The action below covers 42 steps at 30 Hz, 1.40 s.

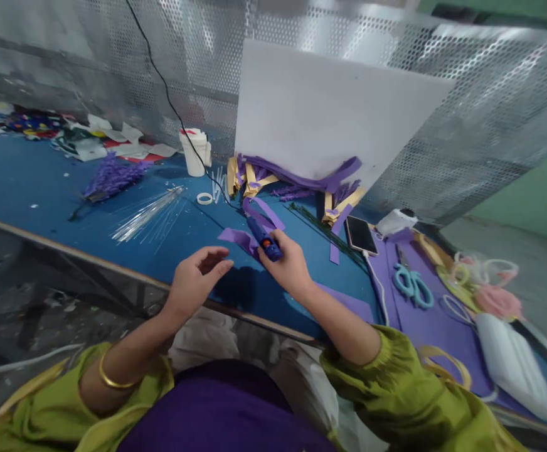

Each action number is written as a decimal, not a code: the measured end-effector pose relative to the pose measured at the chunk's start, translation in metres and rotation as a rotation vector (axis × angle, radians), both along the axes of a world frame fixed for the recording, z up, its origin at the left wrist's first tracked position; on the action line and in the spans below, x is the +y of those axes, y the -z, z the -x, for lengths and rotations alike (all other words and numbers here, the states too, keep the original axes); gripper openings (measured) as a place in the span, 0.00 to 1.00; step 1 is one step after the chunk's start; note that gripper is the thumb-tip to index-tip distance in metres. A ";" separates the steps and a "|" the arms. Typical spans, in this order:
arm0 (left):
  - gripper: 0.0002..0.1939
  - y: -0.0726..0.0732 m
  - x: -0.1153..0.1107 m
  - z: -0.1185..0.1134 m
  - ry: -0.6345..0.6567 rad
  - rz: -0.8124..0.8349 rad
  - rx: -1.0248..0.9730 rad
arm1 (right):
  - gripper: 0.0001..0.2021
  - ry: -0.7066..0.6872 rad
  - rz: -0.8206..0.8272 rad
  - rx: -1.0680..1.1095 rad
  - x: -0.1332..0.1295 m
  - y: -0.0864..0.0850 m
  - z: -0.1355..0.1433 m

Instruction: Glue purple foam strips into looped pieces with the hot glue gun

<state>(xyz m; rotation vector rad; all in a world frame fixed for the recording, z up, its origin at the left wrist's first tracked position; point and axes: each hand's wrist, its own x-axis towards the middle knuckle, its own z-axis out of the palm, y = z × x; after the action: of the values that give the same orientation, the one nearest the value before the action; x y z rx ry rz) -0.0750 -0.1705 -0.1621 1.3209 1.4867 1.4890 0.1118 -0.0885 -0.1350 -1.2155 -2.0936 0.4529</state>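
My right hand (286,260) is wrapped round a dark blue glue gun (264,238), whose black cord runs up over the table. Beneath and beside the gun lies a purple ribbon (238,237), with another loop of purple ribbon (266,213) just behind it. My left hand (201,276) hovers near the table's front edge, left of the gun, its fingers curved and apart with nothing between them. Small bundles of purple flowers in tan wrapping (254,182) stand farther back, and another wrapped bundle (339,207) is to the right.
On the blue table (179,232) are clear sticks (146,216), purple flowers (116,179), a white cup (194,154), tape (204,199) and green stems (325,229). To the right are a phone (361,235), scissors (412,284) and a white pack (515,364). A white board (325,113) leans behind.
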 end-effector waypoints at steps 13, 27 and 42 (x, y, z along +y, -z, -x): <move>0.07 -0.074 0.123 -0.042 -0.056 0.086 -0.843 | 0.09 0.107 -0.071 0.391 0.031 -0.026 0.012; 0.11 -0.090 0.170 -0.041 0.305 0.012 -0.495 | 0.21 -0.093 0.035 0.659 0.057 -0.055 -0.072; 0.13 -0.088 0.142 -0.051 0.305 -0.097 -0.225 | 0.21 -0.067 -0.048 0.579 0.053 -0.045 -0.079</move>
<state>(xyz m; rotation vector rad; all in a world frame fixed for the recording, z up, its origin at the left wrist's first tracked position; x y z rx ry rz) -0.0243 -0.0289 -0.0738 1.3195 1.0320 1.4674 0.1907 -0.0352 -0.0904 -0.8554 -1.6362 0.6875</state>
